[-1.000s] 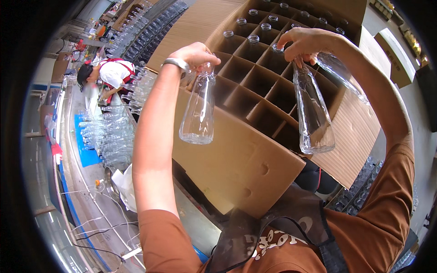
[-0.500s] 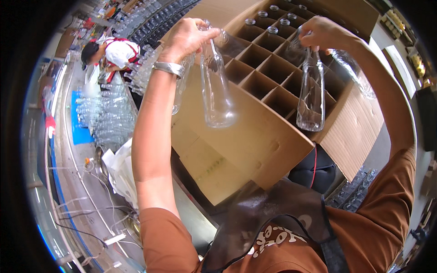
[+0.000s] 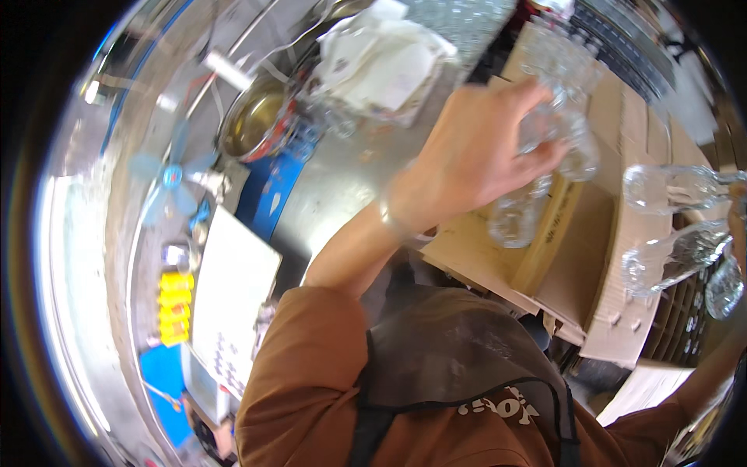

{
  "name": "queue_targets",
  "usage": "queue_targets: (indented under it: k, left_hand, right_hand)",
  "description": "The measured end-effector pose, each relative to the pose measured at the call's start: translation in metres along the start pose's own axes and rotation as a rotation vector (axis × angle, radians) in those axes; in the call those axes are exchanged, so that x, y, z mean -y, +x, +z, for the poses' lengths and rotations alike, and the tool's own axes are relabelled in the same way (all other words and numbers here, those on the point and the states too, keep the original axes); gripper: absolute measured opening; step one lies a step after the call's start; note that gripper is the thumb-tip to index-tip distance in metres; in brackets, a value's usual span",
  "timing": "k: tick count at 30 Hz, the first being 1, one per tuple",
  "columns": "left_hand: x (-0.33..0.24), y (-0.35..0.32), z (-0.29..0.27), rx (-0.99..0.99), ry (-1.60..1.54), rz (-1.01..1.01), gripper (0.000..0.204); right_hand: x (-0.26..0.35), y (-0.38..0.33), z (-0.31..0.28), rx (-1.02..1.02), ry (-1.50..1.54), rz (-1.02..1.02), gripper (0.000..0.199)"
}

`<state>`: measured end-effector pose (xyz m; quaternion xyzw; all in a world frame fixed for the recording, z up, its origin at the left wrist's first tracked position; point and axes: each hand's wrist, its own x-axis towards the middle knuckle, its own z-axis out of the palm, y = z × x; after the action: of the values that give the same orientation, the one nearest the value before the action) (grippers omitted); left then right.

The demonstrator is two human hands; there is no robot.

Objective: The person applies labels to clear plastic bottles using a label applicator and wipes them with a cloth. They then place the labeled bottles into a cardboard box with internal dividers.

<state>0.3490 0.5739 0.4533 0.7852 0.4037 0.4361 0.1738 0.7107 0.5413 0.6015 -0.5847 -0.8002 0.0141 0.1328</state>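
Observation:
My left hand (image 3: 475, 148), smeared by motion, is curled around clear glass bottles in the middle of the view. One glass bottle (image 3: 517, 218) hangs below its fingers and another (image 3: 577, 148) shows just beyond them; their necks are hard to make out. At the right edge, my right hand (image 3: 737, 226) is partly cut off. Its fingers close on the necks of several clear bottles, among them an upper bottle (image 3: 661, 189) and a lower bottle (image 3: 661, 261). Behind the bottles are the flaps of a cardboard box (image 3: 580, 265).
A divided carton (image 3: 681, 311) is at the far right. White sheets (image 3: 381, 62) lie on the metal table (image 3: 350, 187), near a metal pot (image 3: 253, 121). Further left are a blue fan (image 3: 171, 175), a white board (image 3: 226, 288) and yellow packs (image 3: 176, 307).
My view has swung to the left, putting the divided carton at the right edge. Both hands still hold bottles; the left is now lower in view, the right partly out of it.

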Motion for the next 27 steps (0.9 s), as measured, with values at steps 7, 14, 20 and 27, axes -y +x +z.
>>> queue_targets:
  k: [7,14,20,27]
  left_hand:
    - [0.153,-0.184,-0.119,-0.118,0.354,-0.601,0.035]
    - [0.321,-0.306,-0.208,-0.295,0.569,-0.852,0.034]
    - [0.411,-0.337,-0.246,-0.312,0.618,-0.819,0.035]
    - [0.455,-0.327,-0.265,-0.198,0.631,-0.897,0.037]
  right_hand:
    - [0.190,0.156,0.213,0.221,0.354,-0.412,0.028]
    - [0.378,0.246,0.437,0.402,0.426,-0.556,0.032]
    - [0.474,0.281,0.564,0.372,0.227,-0.668,0.041]
    - [0.516,0.308,0.606,0.467,0.082,-0.493,0.040]
